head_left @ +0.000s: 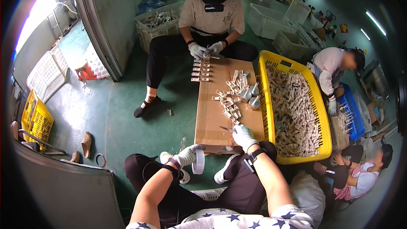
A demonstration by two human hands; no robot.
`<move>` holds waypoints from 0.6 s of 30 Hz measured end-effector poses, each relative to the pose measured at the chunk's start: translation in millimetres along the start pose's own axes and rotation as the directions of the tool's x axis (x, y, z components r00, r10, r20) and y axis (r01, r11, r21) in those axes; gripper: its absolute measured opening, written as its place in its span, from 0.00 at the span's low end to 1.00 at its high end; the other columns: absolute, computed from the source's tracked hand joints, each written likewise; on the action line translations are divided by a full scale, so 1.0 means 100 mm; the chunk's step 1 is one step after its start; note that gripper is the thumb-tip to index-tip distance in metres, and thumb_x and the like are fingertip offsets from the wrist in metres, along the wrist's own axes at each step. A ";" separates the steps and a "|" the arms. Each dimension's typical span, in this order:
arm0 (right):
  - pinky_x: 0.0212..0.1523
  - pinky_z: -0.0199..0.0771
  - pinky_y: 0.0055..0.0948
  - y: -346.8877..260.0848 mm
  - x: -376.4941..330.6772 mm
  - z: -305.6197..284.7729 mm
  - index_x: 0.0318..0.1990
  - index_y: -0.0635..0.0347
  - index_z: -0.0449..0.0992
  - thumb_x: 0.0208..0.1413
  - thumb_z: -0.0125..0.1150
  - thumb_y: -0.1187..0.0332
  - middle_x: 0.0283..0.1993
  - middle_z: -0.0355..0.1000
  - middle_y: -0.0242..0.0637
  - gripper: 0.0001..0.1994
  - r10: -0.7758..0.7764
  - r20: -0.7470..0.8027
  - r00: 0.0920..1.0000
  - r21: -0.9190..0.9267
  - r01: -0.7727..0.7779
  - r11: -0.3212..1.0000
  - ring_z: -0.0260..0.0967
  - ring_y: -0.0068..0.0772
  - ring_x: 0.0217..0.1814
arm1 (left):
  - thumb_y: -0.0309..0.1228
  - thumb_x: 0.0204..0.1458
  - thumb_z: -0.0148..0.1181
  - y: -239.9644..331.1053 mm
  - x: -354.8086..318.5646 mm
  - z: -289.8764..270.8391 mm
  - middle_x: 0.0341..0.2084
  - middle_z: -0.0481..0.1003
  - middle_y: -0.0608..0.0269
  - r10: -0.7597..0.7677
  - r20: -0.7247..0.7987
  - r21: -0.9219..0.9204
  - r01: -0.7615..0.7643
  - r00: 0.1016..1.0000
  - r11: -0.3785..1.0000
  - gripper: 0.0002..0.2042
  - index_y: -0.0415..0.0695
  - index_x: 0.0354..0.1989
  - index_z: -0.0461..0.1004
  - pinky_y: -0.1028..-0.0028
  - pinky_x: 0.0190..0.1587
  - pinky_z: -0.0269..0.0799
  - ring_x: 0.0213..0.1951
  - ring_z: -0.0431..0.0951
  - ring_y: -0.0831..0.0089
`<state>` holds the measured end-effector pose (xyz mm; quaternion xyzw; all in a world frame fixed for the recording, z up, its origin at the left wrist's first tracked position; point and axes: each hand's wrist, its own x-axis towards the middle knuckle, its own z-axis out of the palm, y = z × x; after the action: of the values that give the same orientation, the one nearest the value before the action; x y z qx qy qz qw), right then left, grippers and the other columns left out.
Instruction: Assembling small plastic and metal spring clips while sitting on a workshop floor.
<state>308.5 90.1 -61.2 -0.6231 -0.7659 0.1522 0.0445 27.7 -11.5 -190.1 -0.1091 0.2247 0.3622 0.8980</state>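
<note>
My left hand (185,156), in a striped knit glove, is closed on a roll of white tape (198,163) beside the near left corner of the cardboard box (212,129). Over the box's near edge, my gloved right hand (244,138) grips a thin, dark, pointed strip (227,129); its exact kind is unclear. Just beyond that hand lies a loose heap of beige clips (229,106). Small bottles with pointed nozzles (253,101) stand right of the heap. At the far left edge, several clips (200,74) lie in a row.
Across the box, a seated person (212,21) works at the row with gloved hands. A yellow crate (328,142) full of clips stands at the right. Two more people (330,72) (364,169) sit beyond it. Shoes (86,144) and a ring (100,160) lie on the floor left.
</note>
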 end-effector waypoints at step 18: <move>0.42 0.74 0.49 -0.07 -0.06 0.29 0.39 0.57 0.75 0.50 0.57 0.64 0.40 0.75 0.47 0.10 -0.001 -0.047 0.999 -0.016 0.001 1.000 0.75 0.51 0.41 | 0.22 0.56 0.58 -0.09 0.09 -0.13 0.36 0.74 0.72 0.280 0.143 0.644 -0.304 0.949 0.702 0.08 0.40 0.44 0.74 0.81 0.42 0.69 0.37 0.73 0.82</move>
<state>295.6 78.0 -85.6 -0.6265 -0.7661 0.1313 0.0578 35.5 -16.7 -205.5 0.2571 0.3366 0.3991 0.8132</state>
